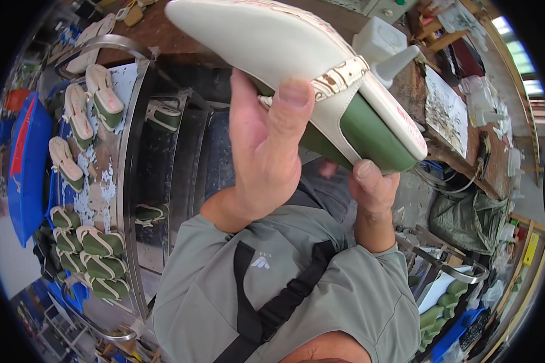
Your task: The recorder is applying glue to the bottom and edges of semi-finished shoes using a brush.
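A cream and green wedge shoe [272, 42] is held up close in front of me, its long pointed toe toward the upper left. Across its side runs a cream strap [339, 78] with a brown pattern, and the green heel [378, 133] lies at the lower right. My left hand [266, 139] grips the middle of the shoe, thumb near the strap and fingers partly hidden behind it. At the heel end, my right hand [372, 187] is closed with its thumb against the green lower edge; its other fingers are mostly hidden.
To the left, a metal-framed rack [130, 121] carries several similar cream and green shoes [103, 97]. Beyond it stands a blue tub [27, 169]. A white plastic bottle [378, 42] with a nozzle stands by the worn workbench [424, 103] at the right. Green soles [442, 308] are stacked lower right.
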`<state>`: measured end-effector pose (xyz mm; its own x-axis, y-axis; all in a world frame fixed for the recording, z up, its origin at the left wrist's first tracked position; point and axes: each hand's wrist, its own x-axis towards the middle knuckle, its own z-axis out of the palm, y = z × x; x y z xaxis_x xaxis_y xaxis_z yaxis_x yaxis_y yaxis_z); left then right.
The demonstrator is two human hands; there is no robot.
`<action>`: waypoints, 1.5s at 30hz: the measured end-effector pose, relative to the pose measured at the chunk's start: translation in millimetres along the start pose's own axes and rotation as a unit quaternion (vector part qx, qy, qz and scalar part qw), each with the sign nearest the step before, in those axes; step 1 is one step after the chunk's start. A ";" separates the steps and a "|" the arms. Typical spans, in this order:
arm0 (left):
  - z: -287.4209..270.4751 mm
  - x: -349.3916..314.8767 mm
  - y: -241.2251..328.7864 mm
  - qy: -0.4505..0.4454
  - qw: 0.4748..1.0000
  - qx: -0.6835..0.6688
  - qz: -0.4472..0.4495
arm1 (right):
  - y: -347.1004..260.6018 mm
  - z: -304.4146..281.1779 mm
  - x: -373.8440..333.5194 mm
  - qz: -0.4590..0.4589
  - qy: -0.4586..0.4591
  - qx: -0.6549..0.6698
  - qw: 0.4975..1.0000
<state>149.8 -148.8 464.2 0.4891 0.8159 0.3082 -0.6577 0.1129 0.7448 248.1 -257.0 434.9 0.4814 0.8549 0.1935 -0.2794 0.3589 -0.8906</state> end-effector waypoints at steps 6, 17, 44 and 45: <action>12.1 -18.4 14.9 -0.061 0.994 0.064 0.068 | -23.6 10.0 -11.9 0.022 -0.003 0.064 0.998; 31.9 -35.8 21.3 0.007 0.995 0.084 0.046 | -37.1 9.4 -25.0 0.022 -0.006 0.103 0.994; 7.0 -2.2 -39.3 0.088 0.990 -0.102 -0.038 | 8.5 -9.7 -21.5 -0.149 -0.061 -0.321 0.933; 2.9 3.6 -38.8 0.103 0.985 -0.131 -0.050 | 4.1 -11.6 -21.3 -0.132 -0.088 -0.322 0.933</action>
<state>178.7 -151.9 438.1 0.4499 0.8881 0.0938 -0.7501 0.3188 0.5794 246.3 -278.1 422.4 0.3035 0.8365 0.4561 0.4147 0.3150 -0.8537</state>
